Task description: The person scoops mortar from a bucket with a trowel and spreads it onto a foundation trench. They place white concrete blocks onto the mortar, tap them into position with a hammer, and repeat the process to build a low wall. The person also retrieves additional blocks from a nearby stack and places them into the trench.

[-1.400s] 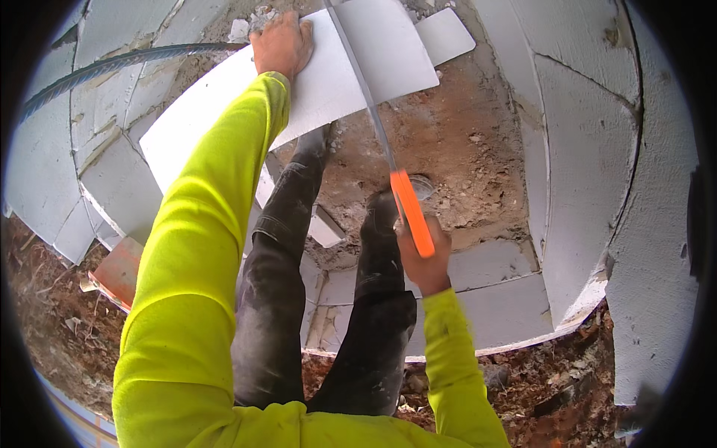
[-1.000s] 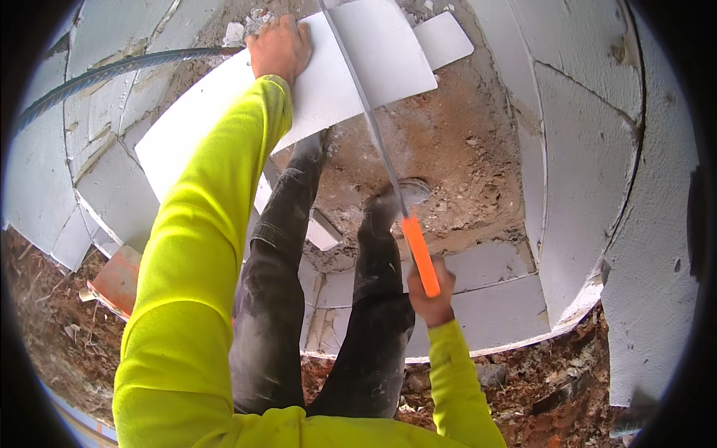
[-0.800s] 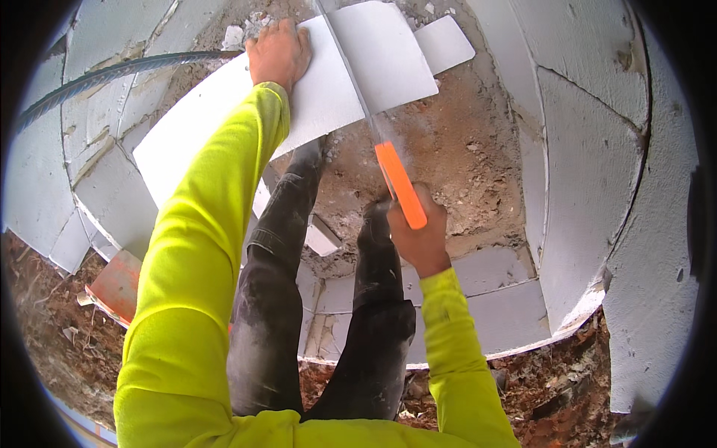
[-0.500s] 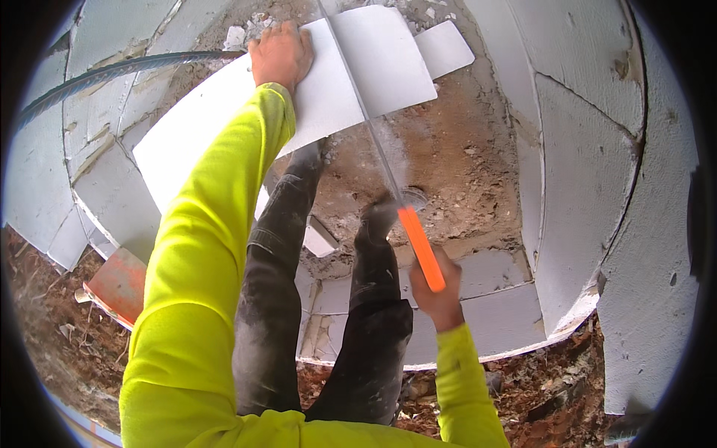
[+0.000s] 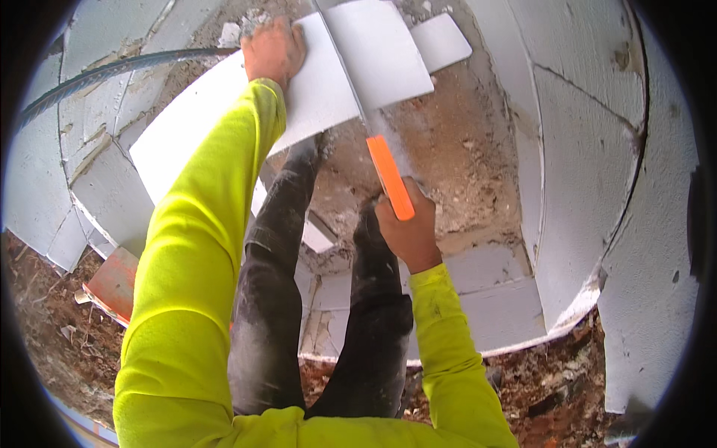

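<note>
A pale block (image 5: 321, 101) with a flat, light face lies across the far middle, over the dirt floor. My left hand (image 5: 273, 51) presses on its far left part, with the fingers curled toward the far edge. In my right hand (image 5: 412, 231) is the orange handle of a hand saw (image 5: 388, 175), gripped from the right side. The saw's long thin blade runs away from me across the block, right of my left hand. Its far tip is cut off by the picture's upper edge. Pale dust hangs beside the blade near the handle.
Grey block walls (image 5: 579, 172) surround the dirt floor (image 5: 463, 164). A dark ribbed bar (image 5: 134, 69) reaches in from the left toward the block. A small white offcut (image 5: 317, 233) lies by my left leg, another white piece (image 5: 442, 45) beyond the block. An orange-red tool (image 5: 116, 284) rests at left.
My right hand has pushed the saw forward, away from me and slightly left, so the handle is now close to the block's near edge. My left hand stays on the block.
</note>
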The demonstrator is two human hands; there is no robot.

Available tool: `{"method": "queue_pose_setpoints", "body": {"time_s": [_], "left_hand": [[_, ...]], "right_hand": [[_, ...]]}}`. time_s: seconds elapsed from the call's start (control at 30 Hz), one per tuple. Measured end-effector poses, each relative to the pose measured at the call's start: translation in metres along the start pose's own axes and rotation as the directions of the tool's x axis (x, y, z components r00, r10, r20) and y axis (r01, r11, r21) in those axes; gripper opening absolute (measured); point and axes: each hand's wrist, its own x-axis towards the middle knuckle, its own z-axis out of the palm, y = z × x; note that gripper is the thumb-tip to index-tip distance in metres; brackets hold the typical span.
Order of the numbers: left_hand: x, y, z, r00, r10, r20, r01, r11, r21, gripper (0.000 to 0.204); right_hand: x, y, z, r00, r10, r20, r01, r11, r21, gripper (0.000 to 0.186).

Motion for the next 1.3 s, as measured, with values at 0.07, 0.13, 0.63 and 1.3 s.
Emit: {"method": "queue_pose_setpoints", "body": {"time_s": [0.07, 0.13, 0.63, 1.3], "left_hand": [[0.003, -0.001, 0.001, 0.998, -0.005, -0.060, 0.006, 1.000, 0.003, 0.038], [0.004, -0.002, 0.004, 0.999, -0.008, -0.031, 0.008, 1.000, 0.010, 0.039], [0.005, -0.004, 0.003, 0.996, 0.030, -0.086, -0.032, 0.999, -0.022, 0.040], [0.055, -0.057, 0.061, 0.988, 0.156, 0.004, -0.155, 0.984, -0.084, 0.047]], "right_hand": [[-0.047, 0.001, -0.023, 0.998, 0.015, -0.064, -0.012, 0.999, 0.051, 0.013], [-0.071, -0.004, -0.037, 0.987, 0.156, 0.039, -0.159, 0.985, 0.071, 0.012], [0.000, 0.028, 0.006, 0.997, 0.056, 0.047, -0.059, 0.997, 0.046, 0.014], [-0.004, 0.016, -0.027, 0.990, 0.131, 0.062, -0.137, 0.984, 0.112, 0.038]]}}
